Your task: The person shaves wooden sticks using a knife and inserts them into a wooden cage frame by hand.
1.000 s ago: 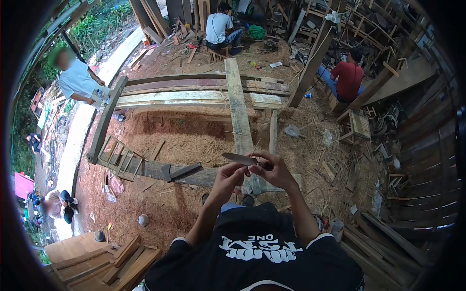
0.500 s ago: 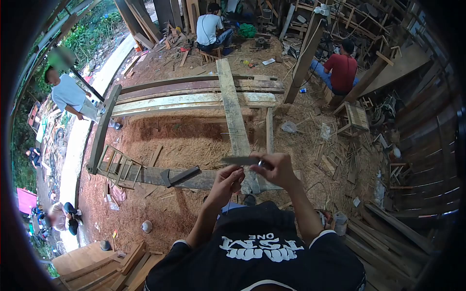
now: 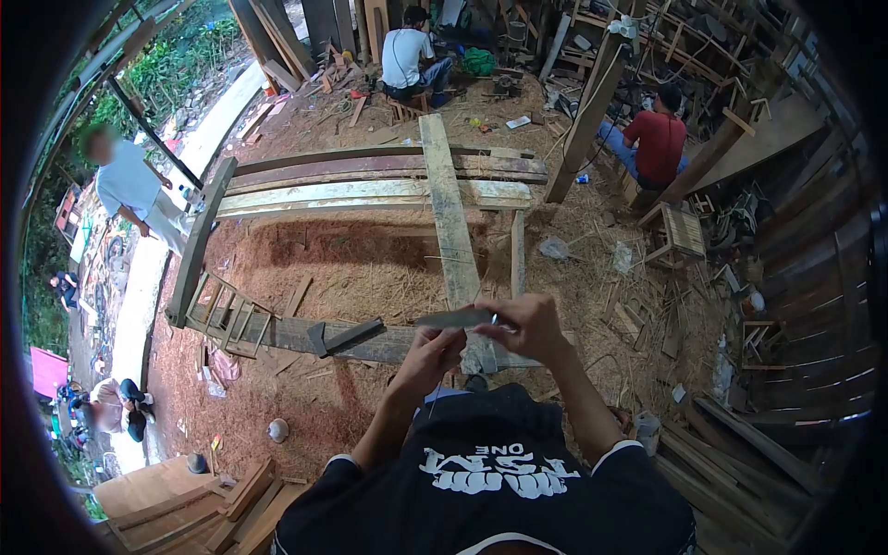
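Note:
My right hand (image 3: 531, 329) is closed round the handle of a knife (image 3: 451, 319), whose broad grey blade points left. A shiny metal band shows where blade and handle meet. Below the blade, my left hand (image 3: 431, 355) is closed with its fingers pinched together near the edge. Whatever lies between those fingers is too small to make out. Both hands are above a worn plank (image 3: 448, 222) that runs away from me across the wooden frame.
A dark L-shaped wooden piece (image 3: 350, 337) rests on the near beam (image 3: 392, 346), beside a small ladder-like frame (image 3: 231, 317). Long boards (image 3: 324, 194) span the far side. Sawdust and scraps cover the ground. Several people sit or stand around, including one in a red shirt (image 3: 659, 148).
The knife blade has come lower and slightly left, now against the left fingers. The view has shifted a little. The standing person at left appears slightly lower.

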The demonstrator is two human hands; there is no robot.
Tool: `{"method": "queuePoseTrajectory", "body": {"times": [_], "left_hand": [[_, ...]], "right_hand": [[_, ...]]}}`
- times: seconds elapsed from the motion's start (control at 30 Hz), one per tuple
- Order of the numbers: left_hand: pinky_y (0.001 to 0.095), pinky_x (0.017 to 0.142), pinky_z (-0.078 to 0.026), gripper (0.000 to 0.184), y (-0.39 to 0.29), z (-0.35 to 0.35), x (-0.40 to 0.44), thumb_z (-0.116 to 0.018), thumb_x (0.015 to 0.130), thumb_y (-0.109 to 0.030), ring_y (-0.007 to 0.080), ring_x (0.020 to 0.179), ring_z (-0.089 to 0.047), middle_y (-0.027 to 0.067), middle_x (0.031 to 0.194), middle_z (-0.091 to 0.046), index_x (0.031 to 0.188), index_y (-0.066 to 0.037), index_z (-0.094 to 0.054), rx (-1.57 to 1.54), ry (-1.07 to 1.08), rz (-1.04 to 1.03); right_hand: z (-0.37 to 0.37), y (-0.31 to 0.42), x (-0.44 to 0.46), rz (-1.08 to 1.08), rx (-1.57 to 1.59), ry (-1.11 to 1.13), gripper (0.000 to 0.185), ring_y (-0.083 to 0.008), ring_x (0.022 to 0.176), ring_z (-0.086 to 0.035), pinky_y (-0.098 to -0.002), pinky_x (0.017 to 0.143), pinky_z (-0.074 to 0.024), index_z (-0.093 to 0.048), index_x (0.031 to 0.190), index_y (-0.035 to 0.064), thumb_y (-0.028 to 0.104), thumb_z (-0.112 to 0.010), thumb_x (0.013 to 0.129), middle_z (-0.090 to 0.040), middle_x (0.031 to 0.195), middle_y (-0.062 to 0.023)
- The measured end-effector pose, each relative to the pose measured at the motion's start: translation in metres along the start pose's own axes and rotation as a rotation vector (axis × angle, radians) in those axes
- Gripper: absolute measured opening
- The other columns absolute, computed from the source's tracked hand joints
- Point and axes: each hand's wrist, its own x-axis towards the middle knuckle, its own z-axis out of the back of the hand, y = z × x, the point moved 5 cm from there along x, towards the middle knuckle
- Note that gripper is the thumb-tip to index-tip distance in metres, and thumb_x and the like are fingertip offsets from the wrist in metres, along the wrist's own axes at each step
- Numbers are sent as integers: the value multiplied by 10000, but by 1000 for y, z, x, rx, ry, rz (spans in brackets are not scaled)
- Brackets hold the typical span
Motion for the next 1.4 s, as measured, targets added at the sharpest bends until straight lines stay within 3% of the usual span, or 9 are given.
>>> {"method": "queuePoseTrajectory", "body": {"times": [0.4,0.53,0.63,0.8,0.93,1.07,1.2,1.33,1.4], "left_hand": [[192,498,-269,397,-13,9,2,-569,1044,-172,26,576,-314,-77,719,-387,1414,-30,-556,12,-13,-113],[201,487,-261,395,-15,3,-3,-555,1053,-176,23,567,-312,-82,718,-382,1421,-33,-550,14,-28,-62],[204,493,-268,402,-21,4,-3,-551,1057,-200,24,565,-307,-85,717,-374,1426,-43,-551,50,-32,-51],[214,517,-270,502,-14,3,-5,-550,1052,-229,40,599,-302,-89,731,-327,1517,-78,-436,-55,4,50],[218,531,-272,535,-16,6,-5,-523,1053,-199,44,606,-293,-93,736,-298,1558,-98,-381,-56,28,56],[221,540,-283,498,-12,11,-9,-505,1047,-165,41,602,-298,-93,729,-299,1531,-90,-423,11,-19,81],[229,544,-277,486,-16,23,-6,-518,1044,-180,39,599,-294,-88,721,-296,1512,-72,-443,61,-4,74],[223,538,-249,532,-9,28,-8,-515,1039,-165,41,602,-286,-85,730,-293,1545,-55,-392,5,-52,155],[220,536,-244,522,-15,20,-13,-513,1030,-152,45,607,-301,-75,745,-309,1532,-57,-404,-16,1,140]], "right_hand": [[-5,-8,6,-124,40,-38,432,-228,530,-636,-348,525,-480,-764,1049,133,514,-762,844,-648,625,-60],[-8,-1,11,19,5,6,409,-205,518,-635,-331,502,-474,-763,1053,138,503,-747,869,-623,587,-54],[0,-13,14,-105,-2,-13,398,-210,506,-623,-329,490,-466,-764,1057,149,500,-747,871,-611,576,-49],[-15,-1,6,28,-7,18,387,-197,481,-600,-329,473,-439,-757,1077,149,480,-746,878,-574,550,-53],[-8,-15,6,-191,78,-59,367,-206,498,-598,-341,507,-446,-755,1076,168,472,-751,872,-571,559,-49],[-22,-3,1,32,33,-12,386,-180,473,-581,-328,478,-430,-755,1075,153,488,-737,883,-570,563,-42],[-13,-17,3,-206,110,-76,379,-199,497,-589,-342,509,-443,-756,1076,160,483,-743,878,-545,550,-36],[-26,-9,-3,-28,51,10,368,-192,478,-578,-332,484,-431,-758,1072,157,471,-749,881,-550,552,-42],[-25,-24,-5,-141,74,-21,384,-202,491,-593,-333,492,-438,-756,1064,146,483,-746,880,-559,563,-51]]}}
